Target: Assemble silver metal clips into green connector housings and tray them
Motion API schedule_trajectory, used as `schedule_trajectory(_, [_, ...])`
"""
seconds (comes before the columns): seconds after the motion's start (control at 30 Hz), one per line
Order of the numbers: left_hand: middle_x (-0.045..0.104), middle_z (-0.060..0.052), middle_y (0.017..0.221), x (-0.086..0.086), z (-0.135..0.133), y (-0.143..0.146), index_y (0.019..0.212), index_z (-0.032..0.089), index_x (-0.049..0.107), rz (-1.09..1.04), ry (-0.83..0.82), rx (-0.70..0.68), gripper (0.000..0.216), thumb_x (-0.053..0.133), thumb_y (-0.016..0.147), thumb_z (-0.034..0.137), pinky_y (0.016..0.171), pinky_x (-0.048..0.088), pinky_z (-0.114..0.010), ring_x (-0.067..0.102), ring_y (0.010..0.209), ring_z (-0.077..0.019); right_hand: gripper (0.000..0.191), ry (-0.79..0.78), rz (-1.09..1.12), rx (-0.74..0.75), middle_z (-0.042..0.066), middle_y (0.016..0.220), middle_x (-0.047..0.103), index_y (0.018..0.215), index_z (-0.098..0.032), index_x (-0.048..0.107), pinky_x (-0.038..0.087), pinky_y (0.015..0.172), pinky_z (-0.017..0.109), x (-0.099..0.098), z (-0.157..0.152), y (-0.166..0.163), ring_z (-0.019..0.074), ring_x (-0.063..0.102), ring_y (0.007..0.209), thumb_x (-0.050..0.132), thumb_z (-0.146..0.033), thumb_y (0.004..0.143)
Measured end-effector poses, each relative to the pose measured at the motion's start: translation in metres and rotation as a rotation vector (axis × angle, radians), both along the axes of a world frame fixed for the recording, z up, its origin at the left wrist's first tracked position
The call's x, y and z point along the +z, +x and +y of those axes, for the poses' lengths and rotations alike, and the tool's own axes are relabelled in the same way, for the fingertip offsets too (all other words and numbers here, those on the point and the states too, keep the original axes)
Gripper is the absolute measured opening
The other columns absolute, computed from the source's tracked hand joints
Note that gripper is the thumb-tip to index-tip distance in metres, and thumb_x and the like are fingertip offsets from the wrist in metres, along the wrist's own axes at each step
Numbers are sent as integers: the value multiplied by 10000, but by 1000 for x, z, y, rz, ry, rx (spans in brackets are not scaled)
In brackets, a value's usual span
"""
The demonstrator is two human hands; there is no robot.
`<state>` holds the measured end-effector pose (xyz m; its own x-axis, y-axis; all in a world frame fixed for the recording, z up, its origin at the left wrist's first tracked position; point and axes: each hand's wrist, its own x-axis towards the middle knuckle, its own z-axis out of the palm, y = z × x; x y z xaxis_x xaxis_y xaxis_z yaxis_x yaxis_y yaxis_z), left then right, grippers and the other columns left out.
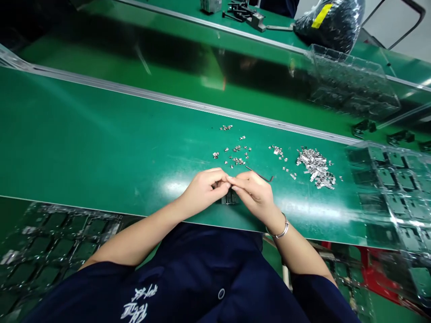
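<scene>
My left hand [207, 190] and my right hand [253, 193] meet over the near part of the green table, fingertips pinched together. Whatever lies between the fingertips is too small and hidden to name. Just below them sits a small dark block-like part [230, 198], partly covered by my hands; whether I touch it I cannot tell. Behind my right hand lies an L-shaped hex key [261, 174]. Beyond my fingers are loose clusters of tiny metal parts [237, 160].
A pile of small flat metal pieces [316, 166] lies to the right. Clear plastic trays [397, 188] stand at the right edge, and another tray [63, 242] is at lower left. A metal rail [168, 99] borders a green belt. Dark fixtures [364, 128] stand at far right.
</scene>
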<state>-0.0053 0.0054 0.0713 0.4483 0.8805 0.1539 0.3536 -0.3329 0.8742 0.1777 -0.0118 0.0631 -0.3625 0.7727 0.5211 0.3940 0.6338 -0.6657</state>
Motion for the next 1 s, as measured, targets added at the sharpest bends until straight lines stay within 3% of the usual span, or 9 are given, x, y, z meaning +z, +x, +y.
schedule_trajectory(0.1, [611,-16,685,-9,-2,-1,703,182,604,182,345,59,219,464,870,211,610,428,-255,548,660,-138,135,-115,1,-78,24,877,636,1023,-230,601,519,698,273,-3,-2,-4,143,614,782,534,-184,916])
schedule_trajectory(0.17, [658,-41,778,-17,-3,-2,785,189,631,215,421,72,194,469,879,241,702,464,-294,586,764,-172,76,-155,-17,-103,23,848,629,931,-222,578,508,711,288,-7,-2,-4,151,609,784,529,-169,904])
schedule_trajectory(0.23, [673,-74,968,-27,-4,-3,965,184,628,163,342,80,190,482,862,248,834,478,-341,598,941,-207,75,-148,-32,-126,29,863,619,872,-222,554,492,764,322,-13,-1,-3,170,598,842,526,-155,889])
schedule_trajectory(0.3, [639,-89,1133,-38,-4,-2,1106,178,581,93,160,57,299,490,824,215,936,456,-364,572,1080,-218,77,-132,-50,-132,39,903,607,845,-223,538,471,813,357,-20,1,-2,190,580,906,538,-151,871])
schedule_trajectory(0.4, [662,-43,1092,-50,-3,1,1057,202,599,31,-104,-16,296,471,791,177,926,465,-332,605,1038,-196,69,-138,-111,-91,49,937,602,842,-222,530,447,837,387,-31,4,-3,205,563,932,543,-158,864])
schedule_trajectory(0.47, [679,-20,1018,-54,-2,2,994,210,620,14,-185,-27,258,467,787,186,889,473,-316,622,980,-190,64,-142,-151,-76,48,930,607,854,-222,526,435,837,395,-35,4,-4,204,561,905,530,-162,876])
schedule_trajectory(1.0, [690,-2,1023,-52,-1,2,1001,215,628,2,-262,-17,270,484,773,209,876,467,-306,624,930,-179,72,-125,-181,-62,50,888,604,889,-222,504,456,770,366,-36,2,-3,203,565,856,516,-151,896])
